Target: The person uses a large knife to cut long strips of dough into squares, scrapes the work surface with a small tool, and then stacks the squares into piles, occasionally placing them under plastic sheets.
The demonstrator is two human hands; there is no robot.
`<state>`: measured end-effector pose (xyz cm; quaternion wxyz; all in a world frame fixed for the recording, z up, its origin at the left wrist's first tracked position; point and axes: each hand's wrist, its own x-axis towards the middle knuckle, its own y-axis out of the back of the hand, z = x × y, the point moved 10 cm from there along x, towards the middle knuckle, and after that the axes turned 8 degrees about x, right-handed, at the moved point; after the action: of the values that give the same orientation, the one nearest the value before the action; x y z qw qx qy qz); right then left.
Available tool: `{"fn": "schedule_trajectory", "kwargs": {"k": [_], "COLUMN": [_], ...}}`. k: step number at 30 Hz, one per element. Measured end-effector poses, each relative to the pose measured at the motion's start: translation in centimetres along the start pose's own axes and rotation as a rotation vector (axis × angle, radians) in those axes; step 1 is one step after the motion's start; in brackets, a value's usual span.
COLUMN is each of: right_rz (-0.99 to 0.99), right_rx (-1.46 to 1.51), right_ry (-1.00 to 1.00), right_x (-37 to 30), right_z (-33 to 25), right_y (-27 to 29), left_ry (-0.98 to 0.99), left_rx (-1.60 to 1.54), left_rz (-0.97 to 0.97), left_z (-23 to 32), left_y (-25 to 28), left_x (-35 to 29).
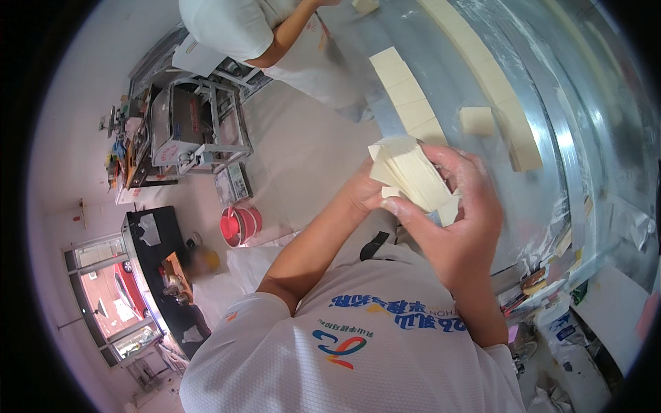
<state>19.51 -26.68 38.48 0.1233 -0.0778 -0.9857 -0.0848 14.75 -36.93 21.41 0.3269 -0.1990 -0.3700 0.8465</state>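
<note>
A stack of thin, pale yellow square dough wrappers is held up in front of my chest, close to the table's near edge. My left hand grips it from the left, its fingers mostly hidden behind the stack. On the other side, my right hand is closed round it, thumb low and fingers along the upper right edge. A few wrappers fan out loosely at the stack's left side. Beyond my hands, a short row of wrapper stacks lies on the metal table, with a single stack right of it.
A long row of stacks runs along the table's far side, beside a metal rail. A co-worker stands at the upper left. A red bucket sits on the floor. Bags and clutter fill the lower right.
</note>
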Motion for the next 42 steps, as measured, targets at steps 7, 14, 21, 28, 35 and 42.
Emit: {"fn": "schedule_trajectory", "kwargs": {"k": [7, 14, 21, 28, 35, 42], "right_rz": [0.028, 0.045, 0.046, 0.105, 0.147, 0.164], "right_rx": [0.003, 0.0, 0.021, 0.206, 0.656, 0.625], "right_ry": [0.044, 0.089, 0.088, -0.448, -1.023, -0.72], "right_x": [-0.9, -0.6, -0.3, -2.4, -8.5, 3.9], "right_z": [-1.3, -1.3, -0.9, 13.2, 27.3, 34.2], "right_y": [-1.1, -0.9, -0.4, 2.5, 4.9, 13.2], "left_ry": [-0.024, 0.018, 0.012, 0.167, 0.496, 0.217], "left_rx": [0.011, -0.012, 0.372, 0.374, 0.228, 0.367], "left_rz": [-0.071, 0.11, 0.172, 0.285, 0.44, 0.295], "left_z": [1.2, 1.5, 1.9, -1.0, -9.8, -8.8], "left_y": [-1.3, -1.2, -0.7, 0.7, 4.1, 4.5], "left_x": [-0.3, -0.7, -0.5, -0.5, 1.5, 17.4]}}
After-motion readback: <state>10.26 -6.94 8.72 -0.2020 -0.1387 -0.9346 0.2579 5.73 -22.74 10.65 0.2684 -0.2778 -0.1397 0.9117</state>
